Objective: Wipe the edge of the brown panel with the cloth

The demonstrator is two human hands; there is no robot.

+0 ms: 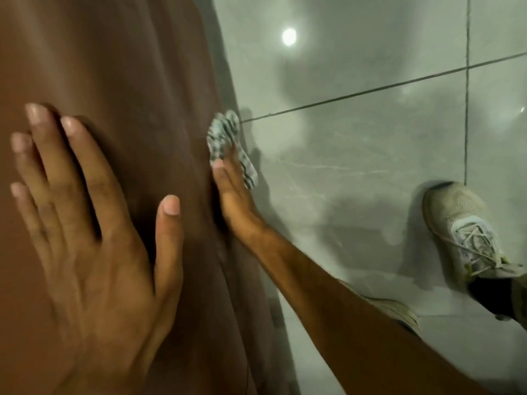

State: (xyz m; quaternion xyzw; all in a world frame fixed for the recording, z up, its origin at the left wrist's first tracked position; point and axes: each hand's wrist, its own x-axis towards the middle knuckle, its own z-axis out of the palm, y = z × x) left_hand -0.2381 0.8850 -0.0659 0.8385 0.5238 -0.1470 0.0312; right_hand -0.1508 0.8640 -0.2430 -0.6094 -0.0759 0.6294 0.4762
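The smooth brown panel (119,81) is running off the top, left and bottom edges. The right hand (232,195) is covering part of the crumpled grey-and-white checked cloth (228,138). The right forearm is hiding most of one pale laced sneaker (399,309).

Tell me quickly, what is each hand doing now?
Left hand: open, fingers spread flat on the brown panel.
Right hand: straight fingers press the cloth against the panel's edge.

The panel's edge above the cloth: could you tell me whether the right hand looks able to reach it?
Probably yes: the right hand already presses the cloth against the brown panel edge, with nothing above it.
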